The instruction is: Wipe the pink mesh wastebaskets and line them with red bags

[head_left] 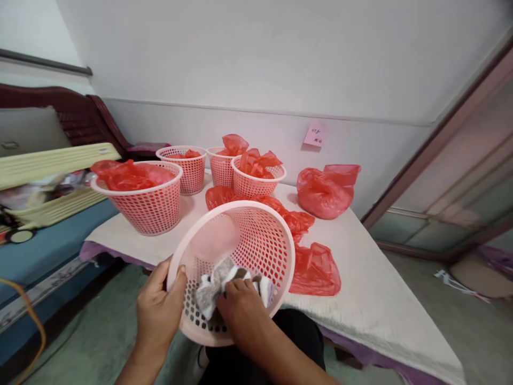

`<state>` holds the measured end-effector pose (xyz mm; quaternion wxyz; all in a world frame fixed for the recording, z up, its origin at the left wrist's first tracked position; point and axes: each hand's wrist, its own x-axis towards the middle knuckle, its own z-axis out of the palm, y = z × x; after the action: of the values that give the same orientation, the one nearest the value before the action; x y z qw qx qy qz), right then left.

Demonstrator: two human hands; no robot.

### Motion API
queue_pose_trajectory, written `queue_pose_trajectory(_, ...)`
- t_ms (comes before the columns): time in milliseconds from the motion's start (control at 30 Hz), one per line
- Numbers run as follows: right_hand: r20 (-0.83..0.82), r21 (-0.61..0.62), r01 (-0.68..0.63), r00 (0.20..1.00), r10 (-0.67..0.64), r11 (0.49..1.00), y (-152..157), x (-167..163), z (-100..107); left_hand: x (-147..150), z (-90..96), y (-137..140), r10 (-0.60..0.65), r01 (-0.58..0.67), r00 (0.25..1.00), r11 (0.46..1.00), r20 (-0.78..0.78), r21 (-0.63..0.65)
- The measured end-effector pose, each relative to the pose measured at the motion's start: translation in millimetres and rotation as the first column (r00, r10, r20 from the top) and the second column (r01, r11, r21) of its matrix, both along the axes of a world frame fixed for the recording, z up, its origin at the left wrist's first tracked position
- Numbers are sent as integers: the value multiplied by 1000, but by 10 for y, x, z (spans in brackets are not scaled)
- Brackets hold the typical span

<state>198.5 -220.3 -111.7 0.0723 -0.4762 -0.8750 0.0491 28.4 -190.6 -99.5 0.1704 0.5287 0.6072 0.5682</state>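
A pink plastic basket with a mesh of holes is tilted toward me, its opening facing me, in front of the table's near edge. My left hand is closed on its left rim, thumb on the inner side. Reaching inside, my right hand has its fingers curled over a bunched grey, white and brown cloth, pressed against the basket's inner wall. The fingertips are partly hidden in the folds. Just behind the basket lie crumpled red plastic bags on the table.
Several more pink baskets with red bags in them stand on the white-covered table. A filled red bag sits at the back right. A pink note is on the wall. An open cream suitcase lies at left; a glazed door is at right.
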Motion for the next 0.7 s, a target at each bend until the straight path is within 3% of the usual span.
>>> queue_pose_trajectory(67,-31,-58,34,999,-36,998,-35,61,-5,27,-4,-5,-12,12,1000,999,-12,31)
queue_pose_trajectory(167,-204,-85,-42,979,24,995,-155,55,-5,63,8,0,-31,31,1000,999,3,39)
queue_pose_trajectory(233,-228,-30,-46,973,38,998,-235,8,-61,86,47,25,-35,34,996,999,76,14)
queue_pose_trajectory(367,-113,100,36,993,-25,994,-250,-83,-309,107,173,94,-81,83,982,997,169,-4)
queue_pose_trajectory(467,-168,130,63,985,-40,990,-171,-129,-414,84,157,44,-140,142,966,990,220,5)
queue_pose_trajectory(567,-353,111,163,929,-114,980,-82,-200,-327,89,-118,-200,-180,212,912,976,370,-48)
queue_pose_trajectory(633,-490,30,258,846,-211,966,-29,-276,-197,151,-420,-432,-199,289,868,947,454,-139)
queue_pose_trajectory(700,-596,-77,322,744,-303,944,12,-374,-69,253,-714,-621,-216,324,872,927,439,-188)
